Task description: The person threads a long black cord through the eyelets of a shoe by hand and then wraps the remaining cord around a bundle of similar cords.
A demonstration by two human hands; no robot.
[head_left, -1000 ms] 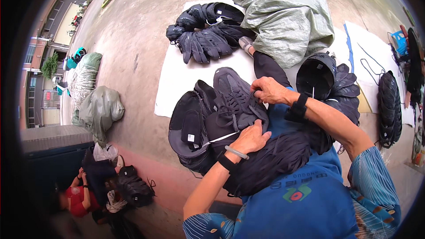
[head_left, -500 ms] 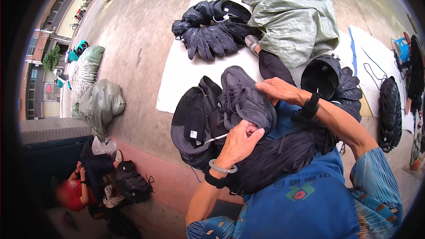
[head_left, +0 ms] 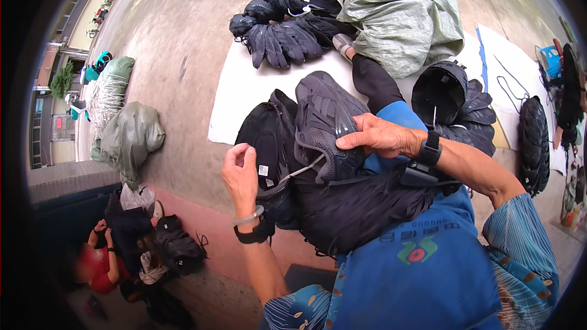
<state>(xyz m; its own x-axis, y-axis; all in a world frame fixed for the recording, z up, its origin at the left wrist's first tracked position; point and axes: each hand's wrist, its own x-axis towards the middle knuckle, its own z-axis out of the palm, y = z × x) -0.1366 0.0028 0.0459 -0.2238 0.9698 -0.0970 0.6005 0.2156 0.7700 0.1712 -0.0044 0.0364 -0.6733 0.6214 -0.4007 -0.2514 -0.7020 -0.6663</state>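
Note:
A dark grey mesh sneaker (head_left: 324, 113) is tilted over my lap, and my right hand (head_left: 382, 136) grips its side, thumb on top. Below my right fingers, a white cord (head_left: 304, 168) runs from this sneaker to the black shoe (head_left: 264, 146) on its left, whose opening shows a dark insole with a small white label. Beside that shoe my left hand (head_left: 240, 176) is raised, fingers curled in toward the thumb; whatever they hold, if anything, cannot be made out. More black shoes (head_left: 361, 211) lie bunched across my lap under the sneaker.
Ahead, a ring of strung black shoes (head_left: 293, 30) lies on a white sheet (head_left: 235, 95), next to a large pale green woven sack (head_left: 403, 18). More dark shoes (head_left: 471, 110) sit at right. Low on the left sits another person (head_left: 110, 263) beside a black shoe bundle (head_left: 177, 244).
My left hand has left the sneaker's opening and moved left and up beside the black shoe. My right hand has shifted down along the sneaker, which has turned slightly.

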